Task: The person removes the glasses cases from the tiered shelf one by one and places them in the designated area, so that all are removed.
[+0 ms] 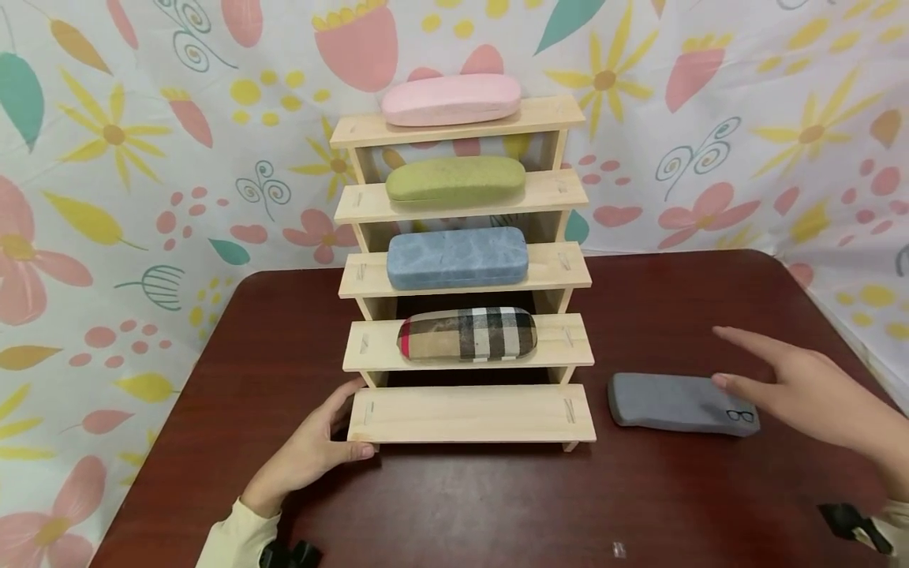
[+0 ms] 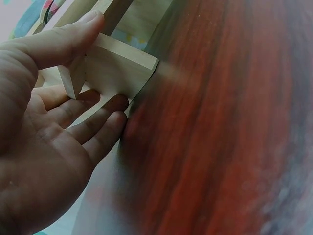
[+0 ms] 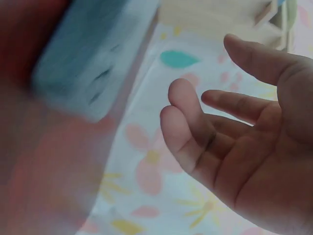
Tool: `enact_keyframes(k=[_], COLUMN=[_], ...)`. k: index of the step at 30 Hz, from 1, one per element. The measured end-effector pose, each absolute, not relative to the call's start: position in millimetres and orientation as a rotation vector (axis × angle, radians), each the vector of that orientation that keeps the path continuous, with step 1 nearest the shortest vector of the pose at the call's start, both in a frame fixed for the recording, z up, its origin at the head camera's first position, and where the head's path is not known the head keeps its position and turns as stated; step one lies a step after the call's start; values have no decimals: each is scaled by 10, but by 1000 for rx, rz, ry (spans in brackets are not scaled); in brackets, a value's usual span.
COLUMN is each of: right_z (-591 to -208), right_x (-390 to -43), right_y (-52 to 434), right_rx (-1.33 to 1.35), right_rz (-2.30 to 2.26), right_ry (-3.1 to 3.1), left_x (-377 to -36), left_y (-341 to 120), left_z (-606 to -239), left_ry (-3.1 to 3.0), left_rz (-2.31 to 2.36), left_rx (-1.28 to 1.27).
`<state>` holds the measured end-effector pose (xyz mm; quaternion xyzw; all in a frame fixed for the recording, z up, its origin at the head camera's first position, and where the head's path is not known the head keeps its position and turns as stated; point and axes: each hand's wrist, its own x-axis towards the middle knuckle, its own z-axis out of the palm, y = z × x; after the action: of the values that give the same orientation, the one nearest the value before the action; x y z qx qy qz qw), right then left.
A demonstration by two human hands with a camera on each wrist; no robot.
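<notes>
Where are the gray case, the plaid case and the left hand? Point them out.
Gray case (image 1: 671, 402): head view, middle of its upper face.
Plaid case (image 1: 467, 335): head view, middle of its visible side.
Left hand (image 1: 309, 450): head view, back of the hand.

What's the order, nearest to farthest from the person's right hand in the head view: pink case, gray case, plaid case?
1. Gray case: on the table, close by the right hand.
2. Plaid case: on the wooden stand, second tier up.
3. Pink case: on the top tier.
</notes>
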<state>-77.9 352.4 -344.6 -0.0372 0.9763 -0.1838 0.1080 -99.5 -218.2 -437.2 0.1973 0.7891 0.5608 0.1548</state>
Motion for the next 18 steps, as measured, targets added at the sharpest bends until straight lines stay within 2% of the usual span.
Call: enact_keyframes(k=[4, 8, 11, 18], right_z=[-3270, -3148, -3088, -3048], right_x=[-811, -855, -910, -1101], right_y=[3232, 2897, 2644, 2118], right_rx=[-233, -470, -635, -833], right_rz=[-605, -732, -827, -939], right_ry=[2972, 3088, 3135, 3021], left_x=[-983, -985, -987, -991], left_y=[-2189, -2196, -2195, -2193], left_z=[-4371, -4370, -4367, -4376], left_ry=[2263, 2250, 2239, 2226], left_rz=[1602, 1614, 1626, 1642], left_rx=[550, 552, 569, 601])
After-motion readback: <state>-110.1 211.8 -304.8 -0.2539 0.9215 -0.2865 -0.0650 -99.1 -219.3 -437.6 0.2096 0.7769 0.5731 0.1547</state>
